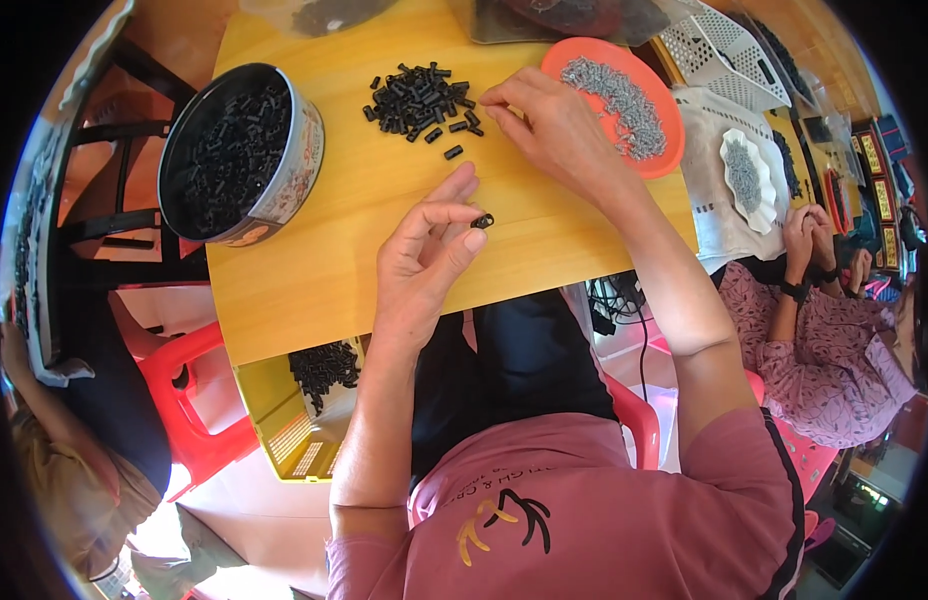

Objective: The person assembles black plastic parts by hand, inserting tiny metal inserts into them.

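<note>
My left hand (424, 250) is closed over the near part of the yellow table, pinching a small black cylindrical plastic piece (483, 221) between thumb and index finger. A round opening shows in the end of that piece. Beyond it lies a loose pile of similar black pieces (409, 100), with a few strays at its near side. My right hand (556, 130) hovers at the right edge of the pile, its thumb and index finger slightly apart and nothing visible between them. Right of this hand is a red-orange plate (668, 100) of small silvery metal parts.
A round tin (306, 150) full of black pieces stands at the table's left. Beneath the table is a yellow crate (274, 440) with more. A white basket (724, 60) and a scalloped white dish (764, 212) are at right. People sit on both sides.
</note>
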### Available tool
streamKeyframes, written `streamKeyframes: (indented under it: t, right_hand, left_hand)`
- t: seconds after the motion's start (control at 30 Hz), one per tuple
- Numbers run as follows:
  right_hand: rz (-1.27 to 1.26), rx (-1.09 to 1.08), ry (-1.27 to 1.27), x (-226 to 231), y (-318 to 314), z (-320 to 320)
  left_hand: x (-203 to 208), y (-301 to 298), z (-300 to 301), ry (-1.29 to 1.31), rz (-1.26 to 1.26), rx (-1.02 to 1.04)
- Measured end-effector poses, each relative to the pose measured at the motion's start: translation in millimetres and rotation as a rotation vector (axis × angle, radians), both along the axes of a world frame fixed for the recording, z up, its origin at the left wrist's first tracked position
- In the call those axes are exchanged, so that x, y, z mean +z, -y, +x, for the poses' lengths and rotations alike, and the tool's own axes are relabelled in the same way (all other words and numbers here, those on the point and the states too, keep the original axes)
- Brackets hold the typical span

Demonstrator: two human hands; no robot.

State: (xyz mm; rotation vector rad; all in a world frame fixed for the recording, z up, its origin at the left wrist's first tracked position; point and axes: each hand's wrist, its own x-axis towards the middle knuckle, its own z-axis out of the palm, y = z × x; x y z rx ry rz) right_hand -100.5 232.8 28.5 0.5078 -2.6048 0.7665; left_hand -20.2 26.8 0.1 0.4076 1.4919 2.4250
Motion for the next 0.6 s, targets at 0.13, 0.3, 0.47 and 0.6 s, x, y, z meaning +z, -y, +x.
streamKeyframes:
  t: [0.13, 0.3, 0.47, 0.6]
  right_hand:
    - [0.018, 0.031, 0.036, -3, 3, 9]
    - [0.034, 0.031, 0.090, -8, 5, 11]
    - [0.015, -0.013, 0.109, -11, 9, 9]
    - [0.019, 0.003, 0.167, -9, 9, 11]
  left_hand:
    - [2, -2, 1, -0.005, -0.024, 0.012]
    - [1, -2, 0, -0.021, -0.017, 0.007]
    - [0, -3, -2, -0.029, -0.014, 0.007]
    - [-1, -2, -1, -0.035, -0.007, 0.007]
